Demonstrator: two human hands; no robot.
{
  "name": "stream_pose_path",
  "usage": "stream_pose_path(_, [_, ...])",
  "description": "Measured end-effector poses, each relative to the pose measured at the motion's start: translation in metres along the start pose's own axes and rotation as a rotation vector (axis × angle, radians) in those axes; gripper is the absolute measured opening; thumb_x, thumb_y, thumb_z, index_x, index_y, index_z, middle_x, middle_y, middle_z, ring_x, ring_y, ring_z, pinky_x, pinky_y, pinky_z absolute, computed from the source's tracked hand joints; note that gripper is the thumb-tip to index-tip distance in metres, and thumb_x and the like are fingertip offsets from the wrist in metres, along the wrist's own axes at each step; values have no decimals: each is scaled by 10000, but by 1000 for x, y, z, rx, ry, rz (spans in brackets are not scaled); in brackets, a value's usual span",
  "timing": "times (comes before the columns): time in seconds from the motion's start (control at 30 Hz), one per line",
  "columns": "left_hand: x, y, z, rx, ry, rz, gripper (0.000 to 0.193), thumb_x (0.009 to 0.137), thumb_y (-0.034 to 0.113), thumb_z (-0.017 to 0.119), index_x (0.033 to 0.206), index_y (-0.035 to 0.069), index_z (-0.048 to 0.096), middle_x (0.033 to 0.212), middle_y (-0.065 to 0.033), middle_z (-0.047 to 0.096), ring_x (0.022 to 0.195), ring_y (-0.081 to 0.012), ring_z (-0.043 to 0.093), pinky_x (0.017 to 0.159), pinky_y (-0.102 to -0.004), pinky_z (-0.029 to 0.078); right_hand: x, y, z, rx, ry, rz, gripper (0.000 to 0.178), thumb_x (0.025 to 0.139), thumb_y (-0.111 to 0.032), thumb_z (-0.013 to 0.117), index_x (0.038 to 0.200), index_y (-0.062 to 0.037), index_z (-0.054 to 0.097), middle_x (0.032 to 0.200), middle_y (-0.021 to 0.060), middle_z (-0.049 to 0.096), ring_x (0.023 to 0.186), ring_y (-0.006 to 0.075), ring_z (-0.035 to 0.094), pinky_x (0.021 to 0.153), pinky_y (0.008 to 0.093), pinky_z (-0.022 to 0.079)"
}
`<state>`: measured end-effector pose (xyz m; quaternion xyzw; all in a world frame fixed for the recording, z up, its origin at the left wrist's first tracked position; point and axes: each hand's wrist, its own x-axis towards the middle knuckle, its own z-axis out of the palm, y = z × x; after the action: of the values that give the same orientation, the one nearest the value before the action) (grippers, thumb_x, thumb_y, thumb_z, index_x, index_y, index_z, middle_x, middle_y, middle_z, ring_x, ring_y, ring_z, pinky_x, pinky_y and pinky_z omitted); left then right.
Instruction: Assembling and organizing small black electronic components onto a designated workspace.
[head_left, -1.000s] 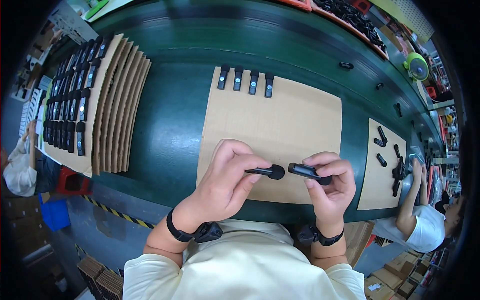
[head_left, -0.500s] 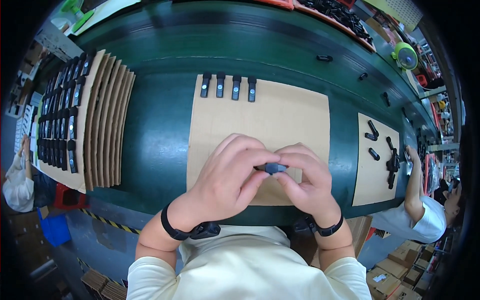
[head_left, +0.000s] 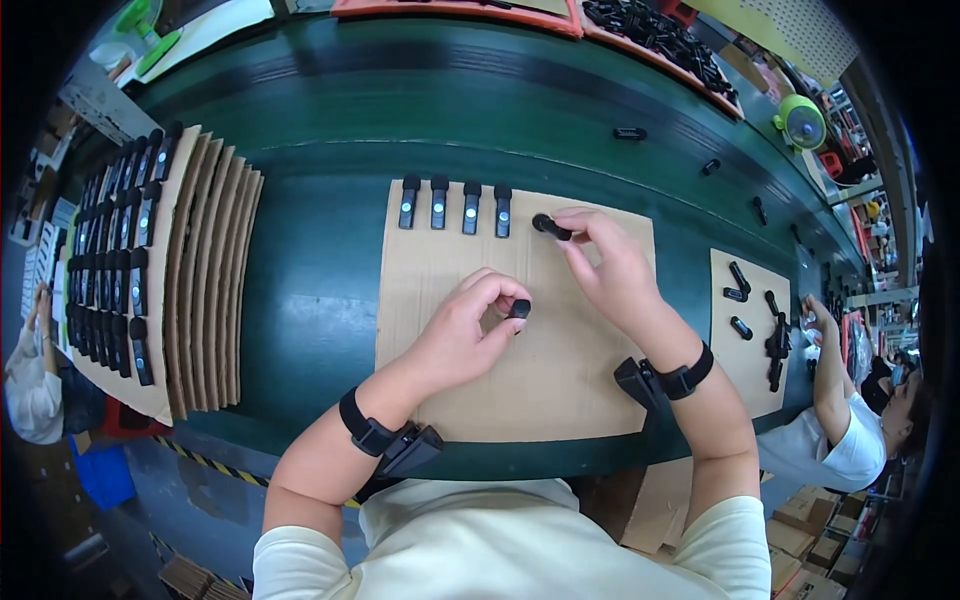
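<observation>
My right hand (head_left: 605, 265) pinches a small black clip-on microphone (head_left: 550, 227) by one end, over the upper right of a flat cardboard sheet (head_left: 470, 400). The microphone's rounded dark top points to the upper left. Nearer to me, my left hand (head_left: 465, 335) is closed around another small black microphone (head_left: 520, 308); just its end shows between thumb and fingers. Along the sheet's far edge several black microphones (head_left: 471, 208) stand in a row, each with a dark top and a pale round spot.
On the left are stacked cardboard sheets (head_left: 215, 290) bearing rows of microphones (head_left: 115, 265). Loose microphones lie on a smaller cardboard piece (head_left: 735, 370) at right, beside a co-worker's arm (head_left: 828, 350). More are scattered on the green table (head_left: 310, 250). An orange-rimmed tray (head_left: 660, 45) of black parts stands at the back.
Both hands were together over the sheet's near part. Now they are apart: my right hand has moved away to the far right with a microphone, and my left stays nearer, holding another.
</observation>
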<state>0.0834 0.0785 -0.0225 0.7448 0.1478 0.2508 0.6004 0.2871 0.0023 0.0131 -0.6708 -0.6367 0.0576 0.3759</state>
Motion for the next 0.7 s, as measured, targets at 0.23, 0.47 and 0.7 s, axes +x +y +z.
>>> stream_pose_path(0.23, [0,-4,0,46,8,37,225,797,-49,656,993,30,578,944,-97,571,869,-227,609,808,-330,501,-7,2,15,-246,-129,-196,204,789,10,669,977,-14,592,1109,144,620,995,328,616,833,396,518])
stream_pose_path(0.47, [-3,-6,0,81,-16,49,255,789,-68,651,1022,20,593,963,-92,562,868,-205,576,825,-318,483,4,13,21,-285,-129,-181,206,792,-29,689,975,-30,596,1105,130,601,990,323,611,828,404,513])
stream_pose_path(0.7, [-3,-7,2,11,7,72,276,754,-89,663,1001,25,618,983,-102,561,901,-229,582,810,-331,492,4,2,14,-202,-105,-80,211,841,-46,677,1040,-35,606,1045,109,610,866,246,649,731,337,528])
